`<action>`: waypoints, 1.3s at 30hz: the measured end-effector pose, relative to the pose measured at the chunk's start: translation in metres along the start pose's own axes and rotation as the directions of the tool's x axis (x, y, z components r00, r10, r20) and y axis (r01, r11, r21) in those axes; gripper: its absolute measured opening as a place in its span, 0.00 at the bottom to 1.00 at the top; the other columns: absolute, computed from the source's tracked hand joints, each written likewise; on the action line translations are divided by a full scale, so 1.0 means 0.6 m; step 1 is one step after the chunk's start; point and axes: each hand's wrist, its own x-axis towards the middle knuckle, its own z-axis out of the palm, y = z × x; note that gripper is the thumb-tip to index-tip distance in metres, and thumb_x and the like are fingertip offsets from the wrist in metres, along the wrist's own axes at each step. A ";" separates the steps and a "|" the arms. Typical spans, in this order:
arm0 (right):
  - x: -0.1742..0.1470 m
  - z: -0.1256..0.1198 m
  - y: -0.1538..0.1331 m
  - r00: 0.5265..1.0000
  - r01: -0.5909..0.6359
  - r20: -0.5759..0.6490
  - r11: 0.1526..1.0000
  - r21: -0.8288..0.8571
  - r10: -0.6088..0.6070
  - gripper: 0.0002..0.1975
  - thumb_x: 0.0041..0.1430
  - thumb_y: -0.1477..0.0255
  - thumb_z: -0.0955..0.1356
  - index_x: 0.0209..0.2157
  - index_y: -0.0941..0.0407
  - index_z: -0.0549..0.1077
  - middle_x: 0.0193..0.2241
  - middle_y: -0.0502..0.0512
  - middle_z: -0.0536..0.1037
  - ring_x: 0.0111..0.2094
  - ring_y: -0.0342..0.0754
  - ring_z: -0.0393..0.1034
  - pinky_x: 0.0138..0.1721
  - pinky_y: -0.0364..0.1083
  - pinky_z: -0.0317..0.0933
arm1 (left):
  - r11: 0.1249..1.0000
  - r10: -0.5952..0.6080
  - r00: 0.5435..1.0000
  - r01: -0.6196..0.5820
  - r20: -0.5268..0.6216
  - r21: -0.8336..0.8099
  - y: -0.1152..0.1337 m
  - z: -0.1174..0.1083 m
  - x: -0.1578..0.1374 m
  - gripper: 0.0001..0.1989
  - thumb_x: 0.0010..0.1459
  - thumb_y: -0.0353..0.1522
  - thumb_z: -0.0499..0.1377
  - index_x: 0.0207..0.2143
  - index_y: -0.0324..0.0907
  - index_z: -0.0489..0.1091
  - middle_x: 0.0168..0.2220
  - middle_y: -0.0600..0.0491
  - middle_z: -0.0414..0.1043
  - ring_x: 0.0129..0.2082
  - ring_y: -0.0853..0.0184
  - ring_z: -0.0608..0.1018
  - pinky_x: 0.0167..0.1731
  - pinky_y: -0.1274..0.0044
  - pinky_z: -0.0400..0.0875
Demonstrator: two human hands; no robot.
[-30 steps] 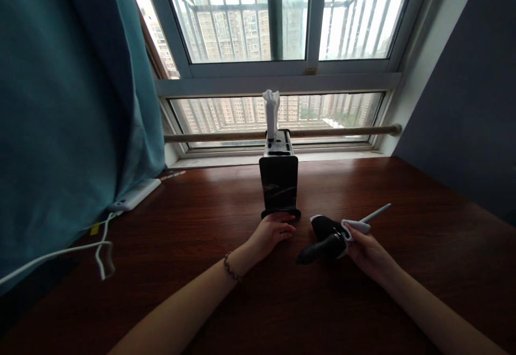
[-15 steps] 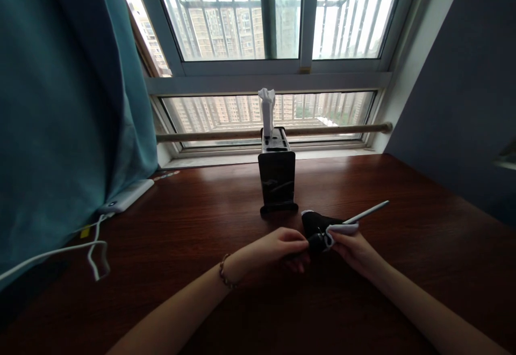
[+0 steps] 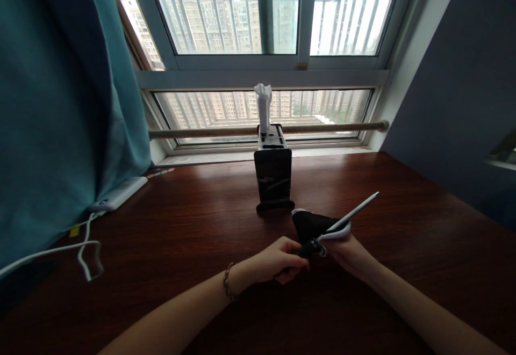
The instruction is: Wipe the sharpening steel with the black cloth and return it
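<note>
My left hand (image 3: 284, 261) is closed round a short black handle (image 3: 308, 248) with a light cord or loop at its far end. Beyond it, a slim pale rod (image 3: 355, 211) slants up to the right. Black cloth (image 3: 312, 224) with white parts fans out beside the rod, its pointed end toward the tissue box. My right hand (image 3: 349, 250) grips a white folded part (image 3: 341, 232) from below, its fingers partly hidden. Handle, rod and cloth look like one object, possibly a small folding umbrella; I cannot make out its kind for certain.
A black tissue box (image 3: 274, 175) with a white tissue (image 3: 263, 105) sticking up stands on the brown wooden table (image 3: 193, 204). At left, a white power strip (image 3: 121, 194) with white cables (image 3: 86, 247) lies by a teal curtain (image 3: 124, 102). A barred window is behind.
My left hand has turned and closed more fully round the black handle. The rod and cloth have shifted slightly left, the rod now tilting more steeply. The view has moved a little.
</note>
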 end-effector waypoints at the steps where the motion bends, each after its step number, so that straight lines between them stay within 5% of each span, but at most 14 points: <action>1: 0.000 0.001 0.002 1.000 -0.008 -0.010 1.000 -0.010 0.008 0.11 0.35 0.77 0.77 0.24 0.60 0.76 0.23 0.52 0.73 0.27 0.41 0.66 0.31 0.40 0.63 | 0.990 0.040 0.997 -0.032 -0.061 0.137 -0.003 0.002 0.000 0.09 0.52 0.34 0.56 0.31 0.36 0.66 0.16 0.60 0.54 0.13 0.77 0.57 0.14 0.81 0.48; 6: 0.002 0.004 0.003 0.992 -0.065 -0.107 0.998 -0.008 0.064 0.14 0.34 0.76 0.77 0.28 0.62 0.76 0.27 0.56 0.75 0.29 0.44 0.69 0.30 0.40 0.65 | 0.790 0.385 0.899 -0.203 -0.210 0.579 -0.014 0.014 0.007 0.05 0.50 0.28 0.53 0.27 0.35 0.67 0.24 0.57 0.63 0.24 0.76 0.61 0.24 0.81 0.55; 10: 0.013 -0.010 -0.015 0.983 -0.024 -0.179 0.999 0.036 0.030 0.13 0.36 0.76 0.77 0.28 0.61 0.76 0.28 0.55 0.76 0.30 0.44 0.70 0.30 0.39 0.67 | 0.936 0.151 0.960 -0.062 -0.237 0.347 -0.007 0.008 0.011 0.04 0.49 0.30 0.54 0.26 0.37 0.63 0.17 0.59 0.58 0.16 0.77 0.60 0.16 0.82 0.51; 15: 0.034 -0.052 -0.062 0.936 0.167 -0.330 0.979 0.113 -0.121 0.13 0.35 0.77 0.77 0.26 0.62 0.76 0.26 0.52 0.75 0.27 0.41 0.70 0.27 0.37 0.67 | 0.997 -0.004 0.999 0.001 -0.039 -0.073 0.006 -0.012 0.008 0.08 0.47 0.31 0.58 0.25 0.39 0.59 0.14 0.63 0.51 0.11 0.79 0.51 0.10 0.82 0.40; 20: 0.047 -0.086 -0.105 0.838 0.330 -0.500 0.932 0.148 -0.217 0.17 0.30 0.79 0.77 0.28 0.62 0.75 0.27 0.51 0.75 0.25 0.40 0.69 0.19 0.35 0.65 | 0.996 0.029 0.995 -0.021 -0.094 0.084 0.003 -0.012 0.008 0.14 0.53 0.41 0.55 0.27 0.39 0.60 0.16 0.61 0.51 0.12 0.78 0.53 0.12 0.82 0.43; 22: 0.048 -0.094 -0.117 0.797 0.392 -0.548 0.908 0.150 -0.254 0.17 0.30 0.81 0.77 0.28 0.63 0.75 0.27 0.51 0.75 0.25 0.40 0.69 0.18 0.35 0.65 | 0.910 0.183 0.958 -0.081 -0.219 0.406 0.002 -0.009 0.006 0.18 0.56 0.44 0.51 0.27 0.38 0.62 0.19 0.58 0.56 0.16 0.76 0.59 0.16 0.81 0.50; 24: 0.049 -0.099 -0.124 0.751 0.452 -0.593 0.882 0.138 -0.292 0.15 0.33 0.82 0.76 0.28 0.63 0.75 0.27 0.51 0.75 0.25 0.40 0.69 0.18 0.36 0.65 | 0.669 0.394 0.878 -0.071 -0.272 0.740 0.003 -0.009 0.002 0.16 0.58 0.41 0.49 0.30 0.37 0.64 0.23 0.54 0.62 0.22 0.73 0.64 0.23 0.79 0.54; 26: 0.050 -0.101 -0.129 0.707 0.492 -0.636 0.861 0.130 -0.309 0.11 0.37 0.83 0.74 0.27 0.63 0.74 0.27 0.51 0.75 0.25 0.40 0.69 0.18 0.36 0.66 | 0.470 0.504 0.826 -0.015 -0.254 0.883 0.004 -0.010 -0.002 0.12 0.58 0.37 0.49 0.32 0.37 0.65 0.27 0.51 0.65 0.25 0.71 0.65 0.27 0.77 0.55; 27: 0.050 -0.102 -0.130 0.698 0.500 -0.648 0.856 0.136 -0.305 0.09 0.40 0.83 0.73 0.28 0.63 0.74 0.27 0.51 0.75 0.24 0.40 0.69 0.19 0.36 0.66 | 0.459 0.505 0.825 -0.009 -0.253 0.888 0.004 -0.011 -0.003 0.12 0.58 0.36 0.49 0.32 0.37 0.65 0.28 0.51 0.65 0.26 0.71 0.65 0.27 0.77 0.55; 29: 0.052 -0.104 -0.130 0.701 0.501 -0.654 0.849 0.167 -0.285 0.06 0.44 0.83 0.71 0.28 0.63 0.73 0.27 0.50 0.75 0.23 0.38 0.68 0.19 0.35 0.66 | 0.615 0.414 0.870 -0.050 -0.268 0.787 0.003 -0.012 -0.004 0.14 0.59 0.39 0.49 0.30 0.37 0.64 0.25 0.53 0.63 0.23 0.73 0.64 0.24 0.78 0.54; 32: 0.052 -0.105 -0.132 0.731 0.496 -0.635 0.834 0.243 -0.250 0.06 0.47 0.83 0.70 0.29 0.62 0.73 0.26 0.48 0.74 0.22 0.36 0.68 0.19 0.33 0.65 | 0.953 0.083 0.984 -0.032 -0.156 0.302 0.006 -0.015 -0.003 0.19 0.56 0.47 0.50 0.28 0.39 0.60 0.18 0.59 0.53 0.16 0.76 0.56 0.16 0.81 0.47; 34: 0.050 -0.104 -0.135 0.749 0.495 -0.620 0.820 0.288 -0.234 0.05 0.49 0.83 0.69 0.30 0.61 0.73 0.25 0.47 0.74 0.22 0.36 0.68 0.19 0.33 0.65 | 0.997 -0.079 0.996 0.079 0.030 -0.008 0.012 -0.020 -0.004 0.21 0.56 0.49 0.49 0.28 0.39 0.59 0.16 0.62 0.47 0.13 0.78 0.49 0.13 0.81 0.40; 36: 0.049 -0.102 -0.138 0.758 0.496 -0.610 0.812 0.307 -0.233 0.05 0.52 0.83 0.68 0.30 0.61 0.72 0.25 0.47 0.74 0.22 0.36 0.68 0.19 0.34 0.65 | 0.986 -0.108 0.987 0.123 0.121 -0.117 0.018 -0.026 -0.006 0.21 0.57 0.49 0.49 0.29 0.39 0.59 0.16 0.62 0.45 0.13 0.79 0.46 0.13 0.81 0.37; 39: 0.049 -0.100 -0.136 0.756 0.480 -0.618 0.826 0.295 -0.218 0.05 0.54 0.84 0.65 0.30 0.62 0.72 0.25 0.48 0.74 0.22 0.37 0.68 0.18 0.34 0.65 | 0.991 -0.024 0.998 0.030 -0.050 0.134 0.021 -0.030 -0.009 0.20 0.56 0.48 0.51 0.27 0.39 0.58 0.16 0.61 0.50 0.13 0.78 0.52 0.13 0.81 0.43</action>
